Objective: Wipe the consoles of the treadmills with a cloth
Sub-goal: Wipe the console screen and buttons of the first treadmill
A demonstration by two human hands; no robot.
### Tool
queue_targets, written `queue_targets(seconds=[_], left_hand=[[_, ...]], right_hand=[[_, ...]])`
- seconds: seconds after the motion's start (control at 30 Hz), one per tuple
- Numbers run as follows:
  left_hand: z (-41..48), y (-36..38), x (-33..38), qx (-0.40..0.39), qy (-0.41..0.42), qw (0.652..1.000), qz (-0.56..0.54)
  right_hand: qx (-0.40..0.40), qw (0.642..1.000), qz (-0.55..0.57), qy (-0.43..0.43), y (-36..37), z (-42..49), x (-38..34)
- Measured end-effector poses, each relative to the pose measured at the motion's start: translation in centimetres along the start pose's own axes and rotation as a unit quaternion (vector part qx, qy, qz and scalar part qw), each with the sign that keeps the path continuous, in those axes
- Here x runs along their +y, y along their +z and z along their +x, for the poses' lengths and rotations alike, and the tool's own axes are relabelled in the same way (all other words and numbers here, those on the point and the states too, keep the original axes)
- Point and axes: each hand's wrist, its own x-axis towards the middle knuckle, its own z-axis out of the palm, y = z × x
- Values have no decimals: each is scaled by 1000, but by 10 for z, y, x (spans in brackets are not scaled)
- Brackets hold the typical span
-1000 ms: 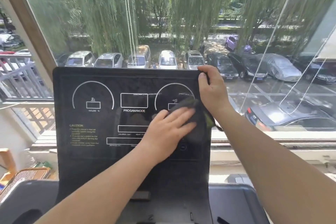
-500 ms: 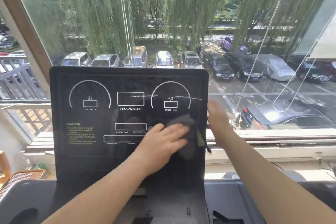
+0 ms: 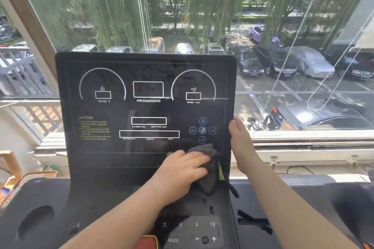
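The black treadmill console (image 3: pixel 141 107) stands upright in front of me, with white dial outlines and the label PROGAM/MODE. A dark grey cloth (image 3: pixel 209 170) with a yellow-green tag lies against its lower right part, below the round music buttons. My left hand (image 3: pixel 182 168) presses flat on the cloth with straight fingers. My right hand (image 3: pixel 240 143) holds the console's right edge, thumb on the front face, the fingers hidden behind the panel.
Below the screen sits a keypad (image 3: pixel 194 232) with numbers, MODE and plus and minus keys, next to a red tab (image 3: pixel 147 242). A cup recess (image 3: pixel 34 220) is at the lower left. A large window (image 3: pixel 283 26) stands close behind the console.
My left hand has wiped the cloth downwards from beside the speed dial to the console's lower right. My right hand has slid from the top right corner down the right edge.
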Motion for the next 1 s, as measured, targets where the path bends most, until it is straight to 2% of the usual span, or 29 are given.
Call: queue_targets(seconds=[0.03, 0.1, 0.17, 0.27, 0.33, 0.43, 0.53, 0.6, 0.67, 0.73, 0.8, 0.87, 1.0], left_hand=[[3, -12, -11, 23, -17, 999, 15], [9, -36, -37, 98, -100, 990, 18], [18, -49, -49, 174, -195, 965, 11], [35, -35, -28, 220, -269, 938, -19], [38, -9, 0, 203, -228, 952, -32], [31, 28, 28, 110, -37, 993, -8], [34, 22, 15, 29, 69, 997, 15], [43, -1, -6, 49, 57, 996, 55], [53, -24, -28, 130, -40, 988, 67], [64, -38, -36, 206, -156, 966, 36], [74, -38, -24, 230, -215, 949, 9], [79, -21, -3, 201, -195, 960, -3], [67, -2, 1, 104, -25, 994, 0]], right_hand=[[-2, 1000, 6, 14, 0, 1, 1], [-12, 999, 22, 27, -1, 2, 4], [-15, 999, 25, 36, -2, 5, 6], [-7, 999, 19, 35, -2, 4, 1], [5, 999, 16, 38, -2, 4, -1], [-11, 999, 21, 26, -6, 4, -1], [-22, 1000, 7, 12, -12, 7, -2], [-22, 1000, 12, 6, -14, 10, 0], [-23, 1000, 20, 4, -13, 10, 1], [-32, 999, 24, 6, -12, 12, 4], [-26, 999, 40, 10, -13, 12, 3], [-28, 998, 54, 19, -16, 15, 2], [-19, 996, 71, 53, -20, 12, -1]])
